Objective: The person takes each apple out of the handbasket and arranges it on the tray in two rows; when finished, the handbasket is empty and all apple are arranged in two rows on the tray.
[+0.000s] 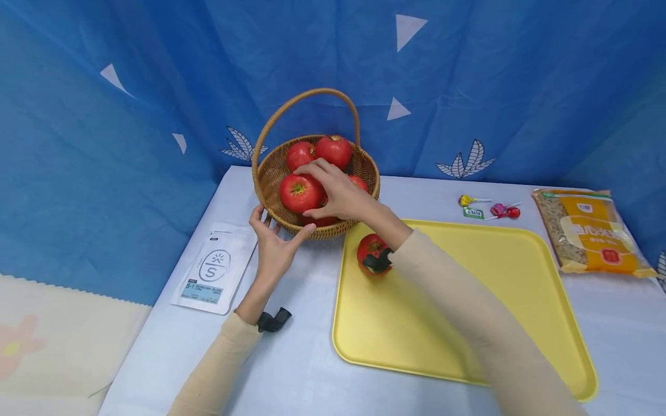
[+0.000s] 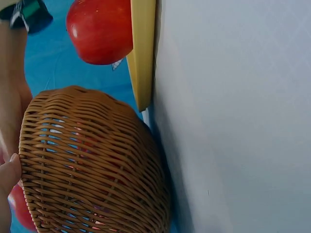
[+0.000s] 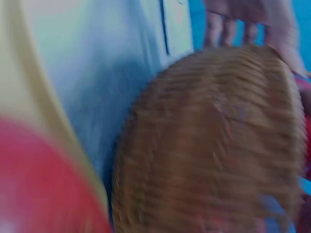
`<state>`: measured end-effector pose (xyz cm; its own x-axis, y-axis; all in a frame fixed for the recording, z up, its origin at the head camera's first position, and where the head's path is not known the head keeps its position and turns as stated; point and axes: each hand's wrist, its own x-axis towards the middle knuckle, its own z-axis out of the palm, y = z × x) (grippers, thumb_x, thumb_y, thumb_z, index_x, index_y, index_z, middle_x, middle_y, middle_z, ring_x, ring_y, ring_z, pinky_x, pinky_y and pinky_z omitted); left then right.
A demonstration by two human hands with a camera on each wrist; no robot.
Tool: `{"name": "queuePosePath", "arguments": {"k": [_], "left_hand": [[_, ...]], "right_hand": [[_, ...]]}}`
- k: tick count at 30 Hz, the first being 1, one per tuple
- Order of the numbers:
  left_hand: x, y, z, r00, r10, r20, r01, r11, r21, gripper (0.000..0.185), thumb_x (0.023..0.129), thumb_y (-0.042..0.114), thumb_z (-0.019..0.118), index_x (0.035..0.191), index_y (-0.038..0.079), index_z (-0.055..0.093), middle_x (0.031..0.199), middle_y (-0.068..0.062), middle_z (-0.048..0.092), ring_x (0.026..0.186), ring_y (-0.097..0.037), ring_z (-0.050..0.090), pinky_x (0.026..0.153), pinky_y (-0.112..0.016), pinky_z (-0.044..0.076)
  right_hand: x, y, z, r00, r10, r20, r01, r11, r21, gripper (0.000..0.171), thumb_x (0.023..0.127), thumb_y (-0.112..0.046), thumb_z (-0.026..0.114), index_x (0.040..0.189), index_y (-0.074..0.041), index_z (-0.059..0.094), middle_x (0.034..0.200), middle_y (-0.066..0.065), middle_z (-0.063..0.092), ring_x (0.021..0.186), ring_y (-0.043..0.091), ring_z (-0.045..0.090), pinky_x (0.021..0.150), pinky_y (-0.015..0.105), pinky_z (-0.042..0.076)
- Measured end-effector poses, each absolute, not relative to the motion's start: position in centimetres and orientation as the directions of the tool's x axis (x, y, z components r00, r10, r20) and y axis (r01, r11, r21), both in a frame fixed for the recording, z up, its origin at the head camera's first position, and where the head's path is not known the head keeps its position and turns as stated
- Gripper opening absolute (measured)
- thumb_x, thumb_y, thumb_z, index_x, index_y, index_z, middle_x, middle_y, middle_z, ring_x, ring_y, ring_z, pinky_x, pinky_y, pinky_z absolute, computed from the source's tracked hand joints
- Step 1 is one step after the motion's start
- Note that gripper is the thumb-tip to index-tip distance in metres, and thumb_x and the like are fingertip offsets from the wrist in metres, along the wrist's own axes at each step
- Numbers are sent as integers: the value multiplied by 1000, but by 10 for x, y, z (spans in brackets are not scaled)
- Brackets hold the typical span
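A wicker basket (image 1: 333,232) with a tall arched handle holds several red apples and leans against the back of the table. My left hand (image 1: 273,245) grips its near left side, the thumb at the rim, as the left wrist view also shows with the thumb (image 2: 8,174) by the woven wall. Inside the basket, my right hand (image 1: 343,193) curls its fingers and thumb round a red apple (image 1: 299,195). Another apple (image 1: 368,247) sits on the yellow tray (image 1: 468,300), below my right wrist. The right wrist view is blurred.
A white pouch (image 1: 213,271) lies left of the basket. At the back right are several wrapped lollipops (image 1: 502,211) and a small green packet (image 1: 473,213). An orange bag of grain (image 1: 593,231) lies at the far right. Blue curtain (image 1: 322,46) hangs behind the table.
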<state>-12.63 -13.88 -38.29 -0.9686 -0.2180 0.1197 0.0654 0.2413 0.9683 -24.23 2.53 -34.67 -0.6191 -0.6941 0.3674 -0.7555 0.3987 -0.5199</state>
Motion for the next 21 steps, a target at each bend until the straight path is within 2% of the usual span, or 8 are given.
{"name": "queuePosePath", "arguments": {"k": [5,10,15,21], "left_hand": [[-126,-138,-383,-966,-226,122,72,218,973,103,83,16,79,149,3,1,158,-20,5,147,-38,17,117,-52,30],[-126,-136,-382,-968,-227,112,62,214,975,103,83,18,78,150,4,1,159,-20,5,148,-37,17,117,-50,31],[-125,-136,-381,-966,-235,108,55,220,974,103,83,18,78,150,4,1,159,-18,3,148,-36,15,118,-48,31],[-124,-135,-381,-963,-245,110,53,226,973,101,84,16,77,150,5,1,159,-18,2,148,-38,16,117,-51,30]], "right_hand": [[-225,85,-339,-658,-596,460,-735,374,-566,77,71,-29,88,134,-11,47,130,7,51,121,19,50,94,39,55],[-198,151,-346,-771,-487,409,-626,465,-626,81,70,-21,89,135,-6,43,126,11,52,107,24,57,78,41,59],[-173,201,-374,-864,-422,274,-489,579,-652,82,70,-18,88,134,-2,39,127,14,51,110,28,53,81,47,57],[-149,230,-414,-899,-406,166,-410,643,-647,84,69,-18,89,132,1,38,125,17,51,110,31,53,82,48,57]]}}
